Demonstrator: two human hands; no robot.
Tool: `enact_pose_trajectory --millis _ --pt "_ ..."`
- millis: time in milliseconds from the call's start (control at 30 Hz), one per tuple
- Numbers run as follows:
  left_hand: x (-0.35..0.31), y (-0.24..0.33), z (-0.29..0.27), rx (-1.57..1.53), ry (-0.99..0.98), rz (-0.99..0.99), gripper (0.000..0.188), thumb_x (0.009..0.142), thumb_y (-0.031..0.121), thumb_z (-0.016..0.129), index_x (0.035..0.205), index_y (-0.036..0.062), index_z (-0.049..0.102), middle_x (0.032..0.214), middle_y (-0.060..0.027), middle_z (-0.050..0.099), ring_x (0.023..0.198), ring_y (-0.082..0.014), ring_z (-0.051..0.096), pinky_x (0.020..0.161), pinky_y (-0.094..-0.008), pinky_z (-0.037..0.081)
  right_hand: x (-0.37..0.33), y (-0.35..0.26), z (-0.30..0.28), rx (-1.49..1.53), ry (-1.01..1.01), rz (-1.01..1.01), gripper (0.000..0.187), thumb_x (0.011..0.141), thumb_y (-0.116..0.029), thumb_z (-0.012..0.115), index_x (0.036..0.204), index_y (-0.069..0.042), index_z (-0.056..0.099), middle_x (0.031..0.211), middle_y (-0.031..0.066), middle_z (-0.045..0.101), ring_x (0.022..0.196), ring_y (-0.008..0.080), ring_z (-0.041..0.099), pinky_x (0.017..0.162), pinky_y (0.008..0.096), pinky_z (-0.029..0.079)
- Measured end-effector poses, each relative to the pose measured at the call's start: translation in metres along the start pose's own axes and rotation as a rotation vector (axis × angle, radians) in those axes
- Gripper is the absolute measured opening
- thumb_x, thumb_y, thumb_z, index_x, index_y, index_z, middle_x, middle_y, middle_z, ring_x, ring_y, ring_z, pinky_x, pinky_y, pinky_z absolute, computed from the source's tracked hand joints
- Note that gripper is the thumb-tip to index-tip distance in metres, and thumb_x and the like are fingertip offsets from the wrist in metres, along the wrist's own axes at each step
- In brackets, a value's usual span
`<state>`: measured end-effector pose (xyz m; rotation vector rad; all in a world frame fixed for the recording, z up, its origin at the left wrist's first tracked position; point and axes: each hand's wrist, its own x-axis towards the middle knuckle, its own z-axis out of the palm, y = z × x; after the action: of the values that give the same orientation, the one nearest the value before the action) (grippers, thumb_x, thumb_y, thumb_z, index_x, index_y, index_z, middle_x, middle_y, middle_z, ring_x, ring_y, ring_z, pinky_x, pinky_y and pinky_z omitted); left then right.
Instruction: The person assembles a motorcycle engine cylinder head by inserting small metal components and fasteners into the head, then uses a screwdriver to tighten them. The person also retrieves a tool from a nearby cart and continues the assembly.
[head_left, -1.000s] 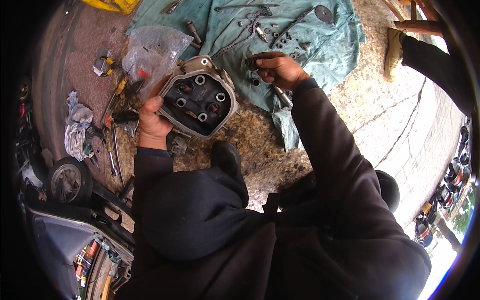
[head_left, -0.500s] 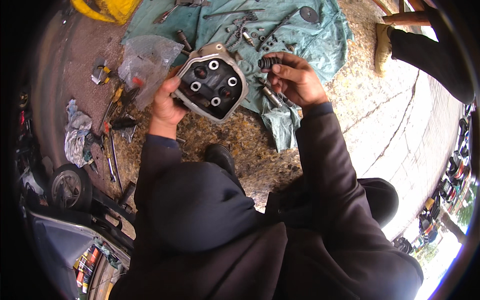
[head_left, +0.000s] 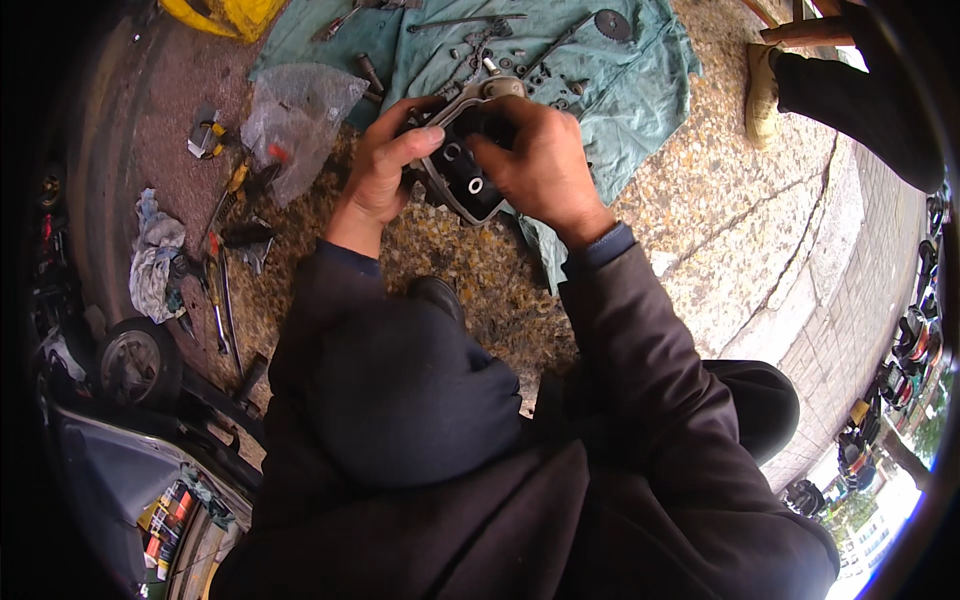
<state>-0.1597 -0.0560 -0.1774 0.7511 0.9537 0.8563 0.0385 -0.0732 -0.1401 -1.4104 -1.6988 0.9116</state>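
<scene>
My left hand [head_left: 383, 170] grips the near left side of a grey metal cylinder head [head_left: 462, 172], its thumb over the rim. The part is tilted, its dark hollow side facing up, and pale rings show around holes inside. Into that hollow reach the fingers of my right hand [head_left: 548, 165], bent together around the black coiled valve spring, which they and the shadow mostly hide. Whether the spring touches the floor of the hollow I cannot tell. Behind the cylinder head lies a green cloth [head_left: 640, 110] bearing small metal parts.
On the cloth are a round toothed gear [head_left: 613, 26] and a chain. A clear plastic bag [head_left: 300, 115] lies to the left, near tools and a crumpled rag [head_left: 157, 255]. Another person's shoe [head_left: 762, 95] stands at the right. A wheel [head_left: 138, 362] is at lower left.
My right hand has carried the valve spring leftward from beside the cylinder head into its hollow. My left hand has shifted right and tilted the cylinder head.
</scene>
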Motion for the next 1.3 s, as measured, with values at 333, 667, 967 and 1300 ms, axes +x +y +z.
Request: enact_pose_trajectory --millis 333,667,967,1300 --pt "0.003 -0.005 0.01 -0.071 -0.021 -0.023 0.061 0.076 0.029 0.071 0.127 -0.0007 0.056 0.111 -0.0083 0.064 0.099 -0.0183 0.061 0.083 -0.0321 0.049 -0.004 -0.01 -0.002 -0.115 0.058 -0.047 0.034 0.075 -0.008 0.072 0.106 -0.001 0.059 0.084 0.0222 0.068 0.079 0.0397 0.068 0.071 0.0453 0.055" --pt "0.0 -0.012 -0.037 -0.195 -0.009 0.005 0.063 0.08 0.03 0.067 0.131 -0.0034 0.053 0.121 -0.0135 0.063 0.109 -0.0241 0.064 0.096 -0.0374 0.052 -0.022 0.088 -0.033 -0.127 0.269 0.466 0.022 0.085 -0.02 0.069 0.095 0.0 0.07 0.084 0.0189 0.073 0.073 0.0288 0.072 0.07 0.0376 0.058" --pt "-0.011 -0.011 -0.098 -0.31 0.062 0.029 0.06 0.086 0.039 0.065 0.132 0.0025 0.056 0.124 -0.0138 0.063 0.108 -0.0312 0.064 0.09 -0.0546 0.055 -0.053 0.125 0.032 -0.709 -0.231 0.426 0.039 0.082 -0.033 0.068 0.111 -0.009 0.057 0.104 0.0209 0.06 0.098 0.0414 0.063 0.078 0.0502 0.052" --pt "-0.003 -0.017 -0.086 -0.347 0.028 -0.007 0.064 0.084 0.04 0.066 0.134 0.0019 0.054 0.125 -0.014 0.062 0.113 -0.0321 0.061 0.098 -0.0517 0.05 -0.064 0.13 0.028 -0.794 -0.278 0.263 0.045 0.071 -0.022 0.068 0.11 -0.005 0.053 0.101 0.0186 0.059 0.097 0.0382 0.058 0.084 0.0483 0.047"
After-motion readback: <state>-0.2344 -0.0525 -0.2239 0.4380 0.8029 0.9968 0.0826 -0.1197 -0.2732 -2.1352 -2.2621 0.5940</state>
